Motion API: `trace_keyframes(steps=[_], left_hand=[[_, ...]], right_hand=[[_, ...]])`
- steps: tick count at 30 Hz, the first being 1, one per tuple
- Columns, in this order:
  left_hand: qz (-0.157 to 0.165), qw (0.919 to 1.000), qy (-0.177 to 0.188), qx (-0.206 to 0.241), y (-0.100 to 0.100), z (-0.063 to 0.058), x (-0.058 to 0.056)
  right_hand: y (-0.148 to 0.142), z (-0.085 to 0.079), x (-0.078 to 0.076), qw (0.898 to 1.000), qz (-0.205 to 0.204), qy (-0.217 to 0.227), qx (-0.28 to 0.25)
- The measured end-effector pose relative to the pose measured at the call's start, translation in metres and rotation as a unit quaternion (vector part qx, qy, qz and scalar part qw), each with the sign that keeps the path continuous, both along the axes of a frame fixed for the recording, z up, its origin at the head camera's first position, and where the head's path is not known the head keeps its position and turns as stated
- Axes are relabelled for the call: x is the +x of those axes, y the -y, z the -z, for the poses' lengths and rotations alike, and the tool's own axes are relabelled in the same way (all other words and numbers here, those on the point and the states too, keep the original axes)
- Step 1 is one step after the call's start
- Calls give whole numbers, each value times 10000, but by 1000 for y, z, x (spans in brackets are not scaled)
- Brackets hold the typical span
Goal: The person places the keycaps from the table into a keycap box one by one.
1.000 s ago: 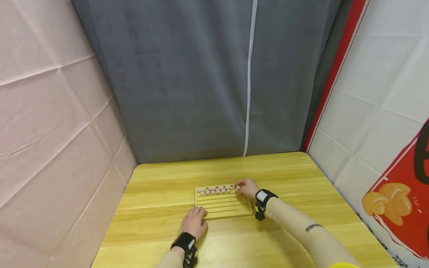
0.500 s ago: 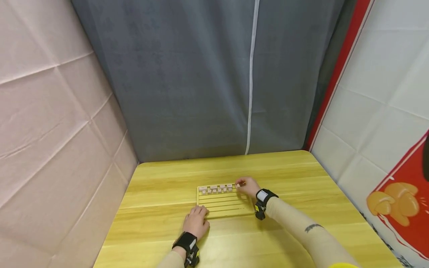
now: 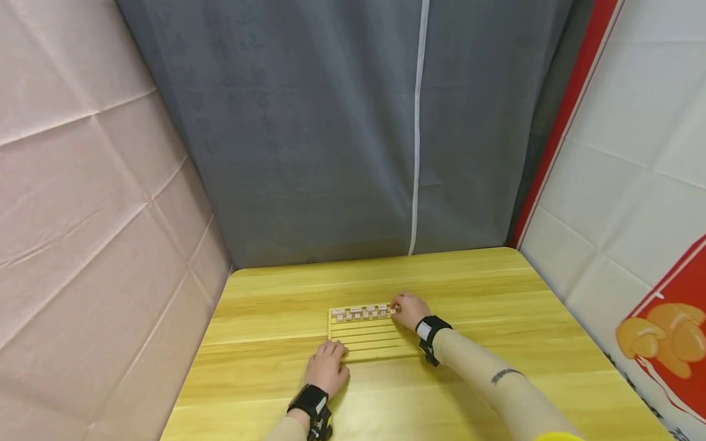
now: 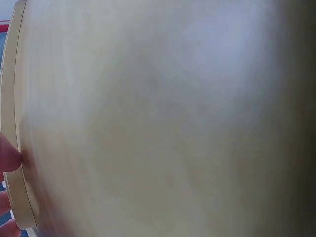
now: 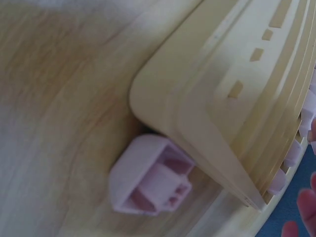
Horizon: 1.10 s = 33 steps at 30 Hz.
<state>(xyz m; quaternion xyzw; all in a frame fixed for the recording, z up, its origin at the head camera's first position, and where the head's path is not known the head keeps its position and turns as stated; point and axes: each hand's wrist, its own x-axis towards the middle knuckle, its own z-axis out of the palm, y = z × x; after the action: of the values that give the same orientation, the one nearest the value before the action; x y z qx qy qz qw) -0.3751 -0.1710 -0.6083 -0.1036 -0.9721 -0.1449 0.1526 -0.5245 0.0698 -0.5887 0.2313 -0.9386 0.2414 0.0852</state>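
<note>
A flat yellow keycap tray with long parallel slots lies on the table. Pale pink keycaps sit in its far rows. My right hand is at the tray's far right corner, fingertips pinching a keycap. In the right wrist view, only its fingertips show at the right edge, by the end of the keycap row. My left hand rests at the tray's near left corner. The left wrist view shows the thumb against the tray's side wall, with other fingers partly hidden beyond.
A loose pink keycap lies on its side on the table, right beside the tray's corner. The wooden table ends at a grey curtain behind. A pink cloth wall stands left, a white one right.
The head view has swung slightly left. My right fingers have drawn closer together at the tray's far right corner, and that wrist has turned a little. The left hand keeps its place on the tray.
</note>
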Motion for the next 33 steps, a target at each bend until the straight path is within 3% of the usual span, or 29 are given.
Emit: trace_keyframes(steps=[11,19,25,33], left_hand=[[-70,9998,-205,3,3,13,-3],[-125,9999,-99,51,2,15,-7],[-101,9998,-174,27,1,18,-6],[-130,9999,-67,7,2,15,-5]], right_hand=[[4,12,-8,9986,138,-439,271],[4,18,-10,9972,244,-638,315],[2,20,-8,9971,324,-555,400],[3,18,-6,9984,305,-456,127]])
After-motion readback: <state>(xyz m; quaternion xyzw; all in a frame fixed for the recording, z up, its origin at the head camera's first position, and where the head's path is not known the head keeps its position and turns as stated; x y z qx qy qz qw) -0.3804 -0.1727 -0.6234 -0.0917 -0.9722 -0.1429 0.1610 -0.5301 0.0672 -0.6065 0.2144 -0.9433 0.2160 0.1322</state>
